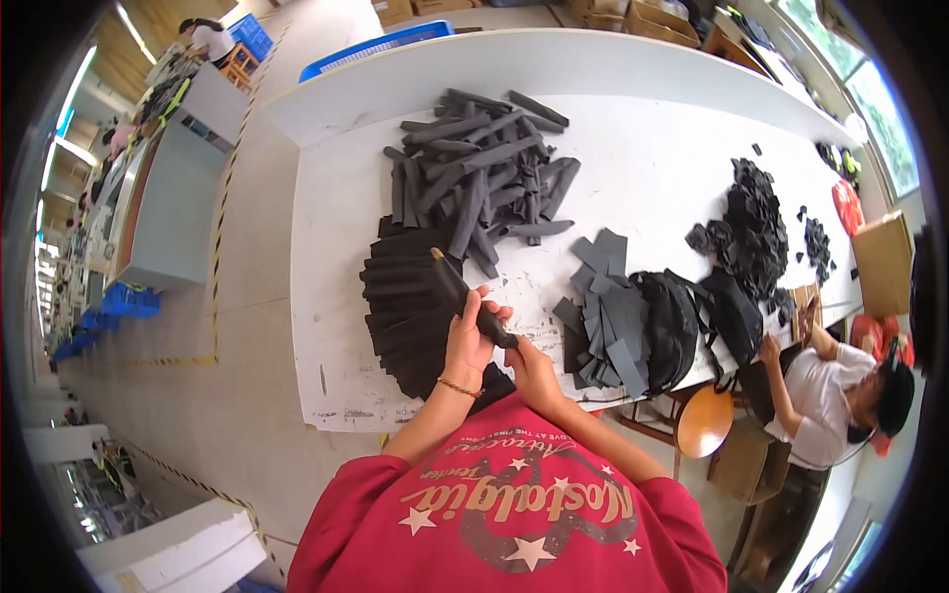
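Note:
A black fabric tube (453,285) slants up from my hands, and a tan, wood-like tip (436,254) shows at its far end. Around its middle, my left hand (471,332) is closed. My right hand (534,371) pinches the near end, close to my shirt. Under and left of the tube lies a fanned stack of black fabric pieces (400,301), part of it hidden by my left hand and arm. Beyond that, a loose heap of dark grey rolled fabric tubes (474,163) covers the far left of the white table (336,217).
Right of my hands lie flat grey strips (608,326) and black bags with straps (672,321). Farther right is a pile of small black pieces (756,217). A raised white board (593,64) edges the far side. Another person (830,395) works at the table's right end, near a stool (705,420).

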A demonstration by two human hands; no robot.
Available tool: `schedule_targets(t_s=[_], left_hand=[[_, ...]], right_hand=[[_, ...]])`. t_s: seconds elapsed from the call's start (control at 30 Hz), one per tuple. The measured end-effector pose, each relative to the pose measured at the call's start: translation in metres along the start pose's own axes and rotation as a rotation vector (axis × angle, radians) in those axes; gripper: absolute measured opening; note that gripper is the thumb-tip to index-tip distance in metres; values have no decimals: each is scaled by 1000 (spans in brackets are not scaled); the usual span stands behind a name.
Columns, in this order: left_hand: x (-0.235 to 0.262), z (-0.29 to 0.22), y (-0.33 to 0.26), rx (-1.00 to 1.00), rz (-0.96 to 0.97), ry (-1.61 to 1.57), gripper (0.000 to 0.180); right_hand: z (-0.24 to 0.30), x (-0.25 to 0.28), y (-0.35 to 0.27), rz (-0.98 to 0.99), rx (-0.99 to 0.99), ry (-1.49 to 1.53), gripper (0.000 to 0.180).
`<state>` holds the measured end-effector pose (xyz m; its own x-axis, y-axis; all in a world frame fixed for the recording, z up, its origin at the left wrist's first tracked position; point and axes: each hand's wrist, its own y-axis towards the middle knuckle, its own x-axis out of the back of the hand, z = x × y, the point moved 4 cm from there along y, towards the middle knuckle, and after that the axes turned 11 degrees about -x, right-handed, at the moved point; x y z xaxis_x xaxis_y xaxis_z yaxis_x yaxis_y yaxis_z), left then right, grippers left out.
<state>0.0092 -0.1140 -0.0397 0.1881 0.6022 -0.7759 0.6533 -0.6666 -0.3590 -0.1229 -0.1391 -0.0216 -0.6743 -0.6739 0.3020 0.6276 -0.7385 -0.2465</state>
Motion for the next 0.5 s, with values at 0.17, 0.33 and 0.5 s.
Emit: schedule_targets(t_s=[0.17,0.33,0.5], left_hand=[[-6,-2,1,4,-27,-47,31],[-5,-6,7,11,-81,-68,31],[-2,-21,23,-76,-164,77,31]], right_hand=[[7,-9,4,-63,16,-69,26],[0,-12,1,-38,-29,-85,24],[-3,-10,-9,54,-33,-76,20]])
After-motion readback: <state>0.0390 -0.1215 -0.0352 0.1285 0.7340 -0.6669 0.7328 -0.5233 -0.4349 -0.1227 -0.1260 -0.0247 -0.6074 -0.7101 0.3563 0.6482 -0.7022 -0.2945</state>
